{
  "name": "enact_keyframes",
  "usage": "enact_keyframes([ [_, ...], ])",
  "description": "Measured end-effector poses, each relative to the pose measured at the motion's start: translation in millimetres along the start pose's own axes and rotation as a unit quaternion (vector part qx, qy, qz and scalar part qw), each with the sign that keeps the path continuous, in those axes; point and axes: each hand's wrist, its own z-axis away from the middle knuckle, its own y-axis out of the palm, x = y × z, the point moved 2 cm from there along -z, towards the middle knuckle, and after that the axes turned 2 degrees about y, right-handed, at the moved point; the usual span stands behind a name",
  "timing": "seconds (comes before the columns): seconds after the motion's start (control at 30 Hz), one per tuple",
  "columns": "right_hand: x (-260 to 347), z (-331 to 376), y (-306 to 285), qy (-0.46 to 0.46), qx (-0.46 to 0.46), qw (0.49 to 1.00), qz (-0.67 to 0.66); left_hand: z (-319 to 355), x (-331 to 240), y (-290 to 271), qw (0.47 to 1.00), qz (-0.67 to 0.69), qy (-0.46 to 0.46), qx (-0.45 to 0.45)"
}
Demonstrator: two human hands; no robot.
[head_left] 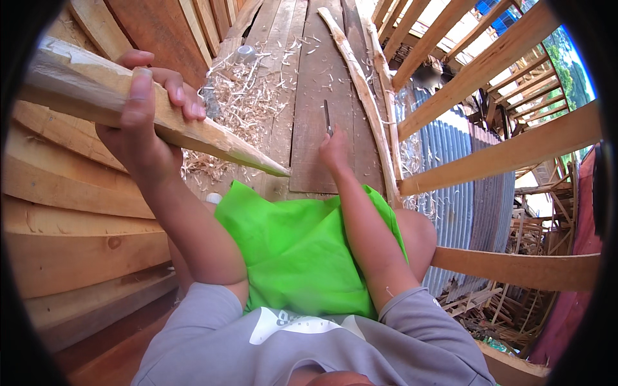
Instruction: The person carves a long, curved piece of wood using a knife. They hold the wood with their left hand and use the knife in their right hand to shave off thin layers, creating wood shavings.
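My left hand (149, 96) is raised at the left, its fingers wrapped round a thick pale wooden pole (212, 132). The pole slants from the upper left down to a narrow tapered end in front of my lap. Farther right, my right hand (333, 149) is closed on a knife (327, 116). Its dark, slim blade points away from me, low over the floorboards. The knife's handle is mostly hidden in my fingers. The blade and the pole are apart. A bright green cloth (290, 251) covers my lap.
Curled wood shavings (241, 103) litter the plank floor (322, 64), around a small clear jar (246, 54). Long peeled sticks (360, 83) lie to the right, beside a slatted railing (489, 164). Corrugated metal sheets (460, 193) show beyond it. A plank wall (90, 199) stands close on my left.
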Motion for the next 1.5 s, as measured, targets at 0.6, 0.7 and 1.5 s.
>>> enact_keyframes([
  [0.6,-4.5,-26.6,-5.5,0.147,0.205,0.946,-0.201,-0.8,9.5,-5.6,1.0,-0.018,-0.009,-0.008],
  [0.7,-9.7,-38.5,-0.2,0.208,0.154,0.958,-0.12,-1.1,9.9,-7.5,1.0,-0.023,-0.015,-0.014],
  [1.5,35.3,-100.8,46.6,-0.061,0.457,0.887,-0.01,-4.1,26.8,-9.8,0.999,-0.026,-0.024,-0.027],
])
